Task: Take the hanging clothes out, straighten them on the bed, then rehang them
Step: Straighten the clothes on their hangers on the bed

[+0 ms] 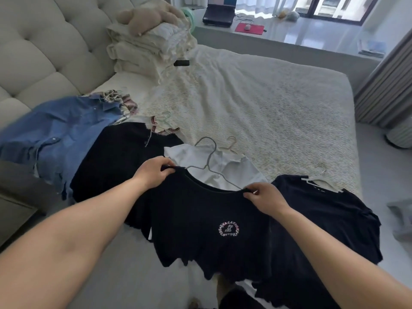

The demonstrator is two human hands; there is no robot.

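A black T-shirt (pixel 200 221) with a round pink "VACATION" print hangs on a grey wire hanger (pixel 209 157) at the near edge of the bed (pixel 267 103). My left hand (pixel 153 172) pinches its left shoulder and my right hand (pixel 265 197) pinches its right shoulder. A white shirt (pixel 234 170) on a pale hanger lies just behind it. To the right lies another black garment (pixel 323 215) on a white hanger (pixel 321 179). On the left lie a black cardigan (pixel 118 157) and a blue denim shirt (pixel 53 137).
Folded cream bedding (pixel 151 47) with a plush toy (pixel 142 16) is stacked near the tufted headboard (pixel 44 45). A small black device (pixel 181 62) lies on the cover. A window ledge (pixel 289 34) carries a laptop (pixel 219 14). Curtains (pixel 388 90) hang right.
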